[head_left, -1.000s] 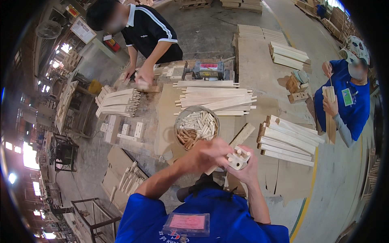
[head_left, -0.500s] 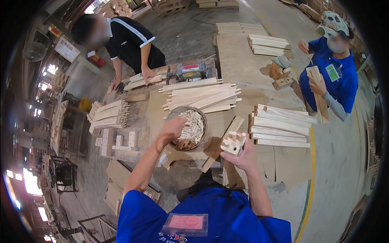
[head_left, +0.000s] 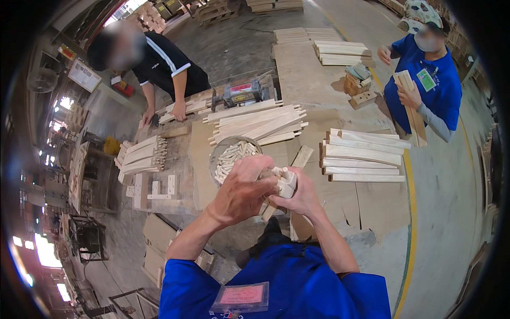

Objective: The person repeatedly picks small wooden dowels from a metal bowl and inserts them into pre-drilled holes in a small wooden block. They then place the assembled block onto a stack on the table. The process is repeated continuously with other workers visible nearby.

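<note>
My right hand [head_left: 305, 195] grips a pale wooden block [head_left: 287, 186] with short dowels standing out of its top. My left hand [head_left: 245, 185] is at the block's left side, its fingers bent and pressed together over the dowel end. What those fingers pinch is hidden behind them. Just beyond my left hand is a round basket [head_left: 214, 155] full of loose wooden dowels [head_left: 234, 151], partly covered by the hand. Under the block, a flat wooden strip [head_left: 302, 157] lies slantwise on the table and sticks out past it.
Slats with tenon ends [head_left: 260, 125] lie behind the basket, and more slats [head_left: 364, 157] to the right. Curved pieces [head_left: 142, 154] are stacked at left. One co-worker [head_left: 167, 69] handles slats at far left; another [head_left: 427, 85] holds a board at right.
My left hand has left the basket and come right to the block. My right hand has brought the block a little left, so both hands now meet at it.
</note>
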Action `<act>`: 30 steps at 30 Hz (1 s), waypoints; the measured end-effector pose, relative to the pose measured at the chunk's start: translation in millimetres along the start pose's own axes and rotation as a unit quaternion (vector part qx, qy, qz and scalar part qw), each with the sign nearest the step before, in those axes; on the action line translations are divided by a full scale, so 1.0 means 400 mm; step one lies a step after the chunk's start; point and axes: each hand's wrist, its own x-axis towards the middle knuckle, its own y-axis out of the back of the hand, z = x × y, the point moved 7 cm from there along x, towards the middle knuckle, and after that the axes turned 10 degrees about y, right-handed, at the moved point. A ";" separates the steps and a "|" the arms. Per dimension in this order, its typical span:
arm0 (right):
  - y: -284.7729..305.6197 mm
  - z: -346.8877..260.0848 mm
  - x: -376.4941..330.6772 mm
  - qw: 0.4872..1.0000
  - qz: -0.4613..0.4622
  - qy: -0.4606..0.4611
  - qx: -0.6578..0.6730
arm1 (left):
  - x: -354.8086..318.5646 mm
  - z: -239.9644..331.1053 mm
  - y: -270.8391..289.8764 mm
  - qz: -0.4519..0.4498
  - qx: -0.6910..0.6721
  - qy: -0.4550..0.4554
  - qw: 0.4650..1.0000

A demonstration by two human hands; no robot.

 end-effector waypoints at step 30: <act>0.093 -0.008 -0.026 0.996 0.056 -0.022 0.061 | 0.029 -0.083 0.018 0.157 -0.258 0.037 0.952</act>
